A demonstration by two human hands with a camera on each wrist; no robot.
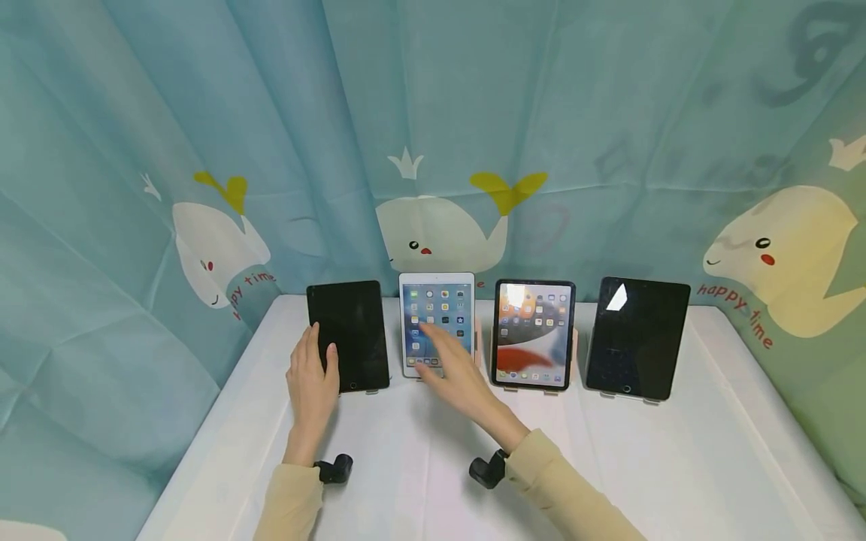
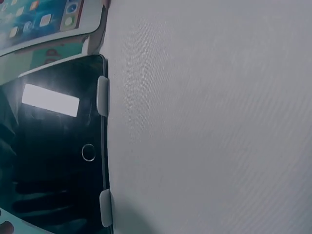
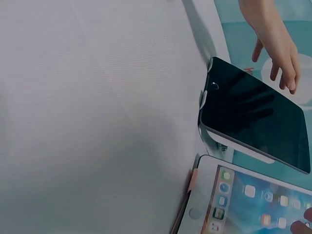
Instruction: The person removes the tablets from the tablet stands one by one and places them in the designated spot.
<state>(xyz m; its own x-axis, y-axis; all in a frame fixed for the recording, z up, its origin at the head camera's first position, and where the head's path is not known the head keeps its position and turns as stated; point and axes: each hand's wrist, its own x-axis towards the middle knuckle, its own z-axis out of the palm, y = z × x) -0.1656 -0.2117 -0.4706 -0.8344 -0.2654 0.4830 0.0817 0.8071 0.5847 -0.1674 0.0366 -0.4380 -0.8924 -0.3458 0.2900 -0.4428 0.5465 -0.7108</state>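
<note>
My left hand [image 1: 313, 379] is at the left edge of a black tablet [image 1: 355, 330] whose screen is dark. In the right wrist view that left hand [image 3: 277, 51] shows beside the tablet's edge, fingers loose, gripping nothing, its reflection on the glass. My right hand [image 1: 463, 376] reaches over the lower right of a white tablet [image 1: 438, 297] with a lit home screen of app icons. Its index finger and thumb are spread in front of the glass; fingertips [image 3: 301, 227] show at the corner of the right wrist view. Neither hand holds anything.
Right of the white tablet stand a black-framed tablet [image 1: 533, 338] with a lit screen and another dark tablet [image 1: 639, 342]. All lean on small stands along the back of a white-covered table [image 1: 419, 481]. A blue-green curtain [image 1: 575, 135] with whale prints hangs behind.
</note>
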